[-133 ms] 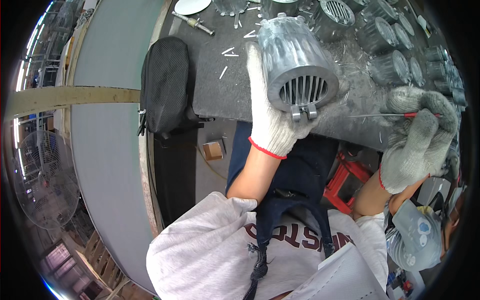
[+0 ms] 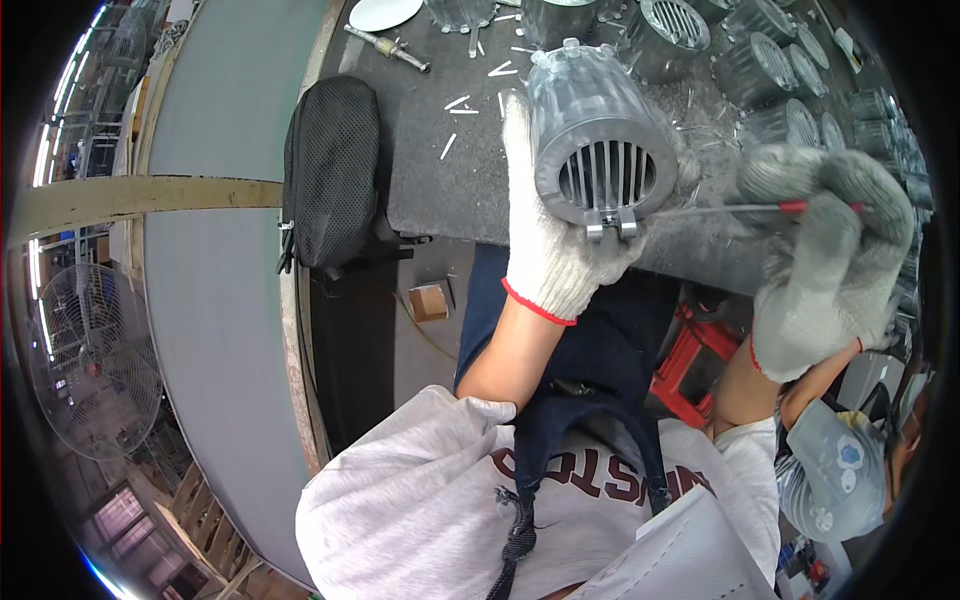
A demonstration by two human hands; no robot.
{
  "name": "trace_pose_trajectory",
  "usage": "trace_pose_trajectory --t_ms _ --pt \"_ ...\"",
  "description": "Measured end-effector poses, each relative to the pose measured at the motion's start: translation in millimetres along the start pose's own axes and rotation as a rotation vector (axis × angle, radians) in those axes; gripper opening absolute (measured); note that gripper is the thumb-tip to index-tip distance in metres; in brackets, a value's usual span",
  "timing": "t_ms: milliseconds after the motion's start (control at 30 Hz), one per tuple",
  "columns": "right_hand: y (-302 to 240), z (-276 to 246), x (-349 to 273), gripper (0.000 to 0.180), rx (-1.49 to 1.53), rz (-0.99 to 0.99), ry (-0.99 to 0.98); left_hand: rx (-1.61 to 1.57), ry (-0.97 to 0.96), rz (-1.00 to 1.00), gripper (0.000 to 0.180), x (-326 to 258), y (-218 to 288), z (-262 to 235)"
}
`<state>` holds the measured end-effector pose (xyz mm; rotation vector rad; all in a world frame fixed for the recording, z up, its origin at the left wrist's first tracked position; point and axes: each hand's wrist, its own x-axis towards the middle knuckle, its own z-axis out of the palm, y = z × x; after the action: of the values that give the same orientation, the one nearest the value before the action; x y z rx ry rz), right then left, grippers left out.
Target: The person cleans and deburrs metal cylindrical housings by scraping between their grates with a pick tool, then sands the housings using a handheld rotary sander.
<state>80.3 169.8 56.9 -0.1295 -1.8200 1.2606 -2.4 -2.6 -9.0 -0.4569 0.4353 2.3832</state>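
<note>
My left hand [image 2: 555, 235], in a white knit glove with a red cuff, is closed around a grey cast-metal cylinder housing [image 2: 590, 110]. Its slotted end faces me, and a pair of small hinge lugs sticks out at its lower rim. Small knobs line the far end. In my gloved right hand [image 2: 835, 275] is a slim tool with a red handle [image 2: 795, 208] and a thin metal shaft. The shaft points left, its tip close to the lugs; motion blur hides whether they touch.
More metal housings [image 2: 760, 70] crowd the back and right of the dark worktable [image 2: 430, 190]. White slivers, a brass-coloured air nozzle [image 2: 390, 47] and a white disc [image 2: 385, 12] lie at the far left. A black mesh bag [image 2: 333, 170] sits by the left edge. Another person [image 2: 835, 470] is at right.
My right hand has moved left and slightly up, bringing the tool's tip toward the lugs. The housing has shifted slightly in my left hand's grip.
</note>
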Motion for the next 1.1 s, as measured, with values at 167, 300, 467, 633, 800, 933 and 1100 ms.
trace_pose_trajectory --t_ms 167,300,467,633,800,933,1100 --pt "-28 50 6 0.034 0.206 0.014 -0.336 -0.022 -0.032 -0.030 0.080 2 2 -3" --pt "-11 51 3 0.034 0.328 0.000 -0.426 -0.033 -0.037 -0.045 0.085 -1 0 3" --pt "-12 51 0 0.032 0.245 -0.070 -0.433 0.181 -0.067 0.129 0.084 -7 -6 6" --pt "-16 46 1 0.030 0.153 -0.022 -0.498 0.538 -0.108 0.424 0.081 -5 -14 -3" --pt "-25 57 -17 0.015 0.011 0.028 -0.487 0.868 -0.115 0.719 0.078 6 -22 -33" --pt "-4 46 -31 0.026 -0.178 -0.531 -0.682 0.228 -0.011 0.233 0.078 9 -10 -37" --pt "-5 16 -42 0.025 0.048 -0.261 -0.474 0.047 0.155 0.013 0.074 -16 -2 25"
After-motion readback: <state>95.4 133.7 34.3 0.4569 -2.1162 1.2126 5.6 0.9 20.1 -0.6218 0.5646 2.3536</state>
